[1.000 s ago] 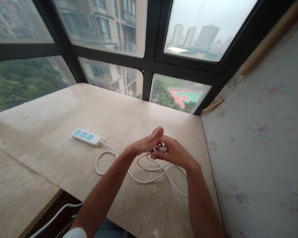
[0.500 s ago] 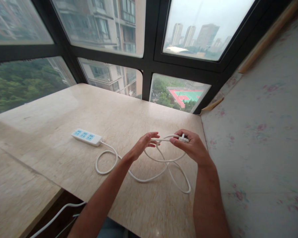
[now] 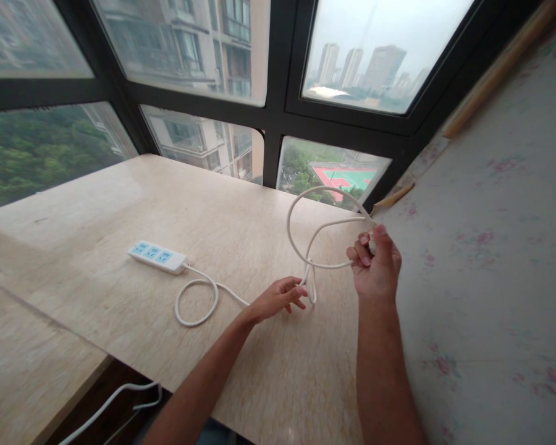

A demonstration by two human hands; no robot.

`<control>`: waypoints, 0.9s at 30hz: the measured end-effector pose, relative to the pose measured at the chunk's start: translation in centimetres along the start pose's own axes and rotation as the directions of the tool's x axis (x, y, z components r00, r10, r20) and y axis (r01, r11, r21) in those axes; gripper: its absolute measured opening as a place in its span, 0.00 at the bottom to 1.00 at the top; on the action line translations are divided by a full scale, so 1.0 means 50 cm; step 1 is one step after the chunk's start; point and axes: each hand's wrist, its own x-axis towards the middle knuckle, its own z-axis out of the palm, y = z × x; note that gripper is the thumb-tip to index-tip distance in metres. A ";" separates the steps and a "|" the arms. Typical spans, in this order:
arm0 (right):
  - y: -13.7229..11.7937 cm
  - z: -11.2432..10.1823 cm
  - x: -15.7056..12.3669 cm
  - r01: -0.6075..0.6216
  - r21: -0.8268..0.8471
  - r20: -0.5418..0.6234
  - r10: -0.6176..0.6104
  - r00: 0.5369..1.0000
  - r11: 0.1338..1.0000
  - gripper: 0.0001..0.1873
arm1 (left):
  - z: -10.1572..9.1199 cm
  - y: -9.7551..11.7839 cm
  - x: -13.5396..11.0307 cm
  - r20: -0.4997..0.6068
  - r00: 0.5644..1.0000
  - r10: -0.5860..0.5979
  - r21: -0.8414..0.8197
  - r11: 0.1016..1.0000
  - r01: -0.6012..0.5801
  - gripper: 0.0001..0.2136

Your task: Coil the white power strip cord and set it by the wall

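My right hand (image 3: pixel 375 262) is raised near the wall, closed around the white power cord (image 3: pixel 291 219) and its plug; the fingers mostly hide the plug. From this hand a wide loop of cord rises in front of the window. Lower and to the left, my left hand (image 3: pixel 285 295) is just above the table with curled fingers, pinching the cord loosely where it hangs down. The white power strip (image 3: pixel 157 256), with blue socket faces, lies flat at the left. Its end of the cord makes a small loop on the table and passes behind my left hand.
The marble-patterned table (image 3: pixel 204 204) reaches back to dark-framed windows (image 3: pixel 273 111). A flowered wall (image 3: pixel 482 272) borders it on the right. Other white cables (image 3: pixel 120 390) hang in the dark gap at the lower left.
My right hand has moved up and right with the plug and cord, lifting loops off the table. My left hand has gone down slightly, its fingers more curled. The power strip stays in place.
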 end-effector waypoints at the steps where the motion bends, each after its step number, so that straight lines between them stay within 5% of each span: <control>1: -0.002 -0.004 0.004 0.017 0.024 -0.033 -0.016 0.999 1.000 0.21 | 0.002 0.005 -0.002 -0.048 0.999 0.008 0.074 0.997 -0.004 0.27; 6: 0.002 -0.043 0.037 0.031 0.171 -0.190 0.002 0.982 0.985 0.20 | -0.018 0.023 -0.025 -0.243 0.960 0.138 0.151 0.983 -0.103 0.22; 12: 0.032 -0.096 0.078 0.025 0.356 -0.374 0.118 0.920 0.934 0.18 | -0.085 0.026 -0.076 -0.205 0.932 0.299 0.329 0.918 -0.222 0.27; 16: 0.048 -0.120 0.094 0.032 0.433 -0.451 0.186 0.873 0.901 0.15 | -0.120 0.018 -0.104 -0.257 0.869 0.424 0.441 0.851 -0.285 0.28; 20: 0.049 -0.155 0.108 0.050 0.432 -0.511 0.199 0.836 0.900 0.15 | -0.148 0.019 -0.130 -0.343 0.809 0.478 0.578 0.786 -0.220 0.24; 27: 0.043 -0.213 0.126 0.096 0.347 -0.531 0.111 0.840 0.933 0.14 | -0.220 0.016 -0.139 -0.276 0.795 0.540 0.860 0.509 -0.047 0.15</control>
